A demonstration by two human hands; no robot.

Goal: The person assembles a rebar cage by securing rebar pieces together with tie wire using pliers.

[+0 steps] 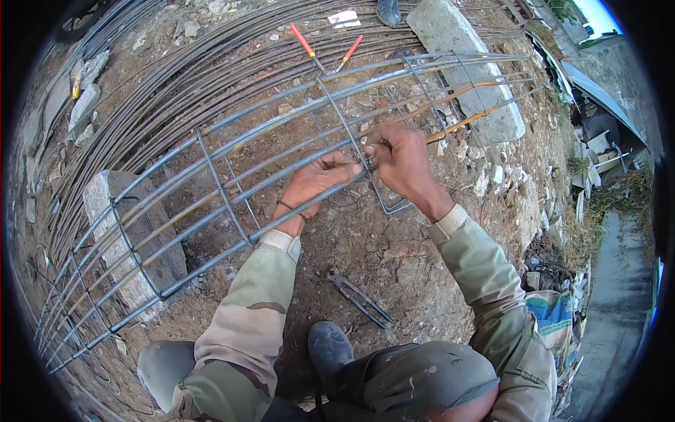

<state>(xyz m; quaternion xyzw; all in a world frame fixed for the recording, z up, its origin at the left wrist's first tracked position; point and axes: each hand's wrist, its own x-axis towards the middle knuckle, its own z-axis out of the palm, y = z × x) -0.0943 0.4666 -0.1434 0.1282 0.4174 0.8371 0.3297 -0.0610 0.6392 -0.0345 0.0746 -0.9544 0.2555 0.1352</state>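
**Both hands at one rebar cage joint**

Left hand (pixel 314 184) closed around a long bar of the rebar cage (pixel 211 176), fingers curled under it. Right hand (pixel 402 160) just beside, pinched shut on thin tie wire (pixel 370 163) at a stirrup (pixel 351 141) crossing. Cage lies across two stone blocks (pixel 123 239) on dirt ground. Pincers (pixel 358 297) lie on ground near the boot (pixel 329 349). Red-handled pliers (pixel 316 50) lie beyond cage on loose bars.
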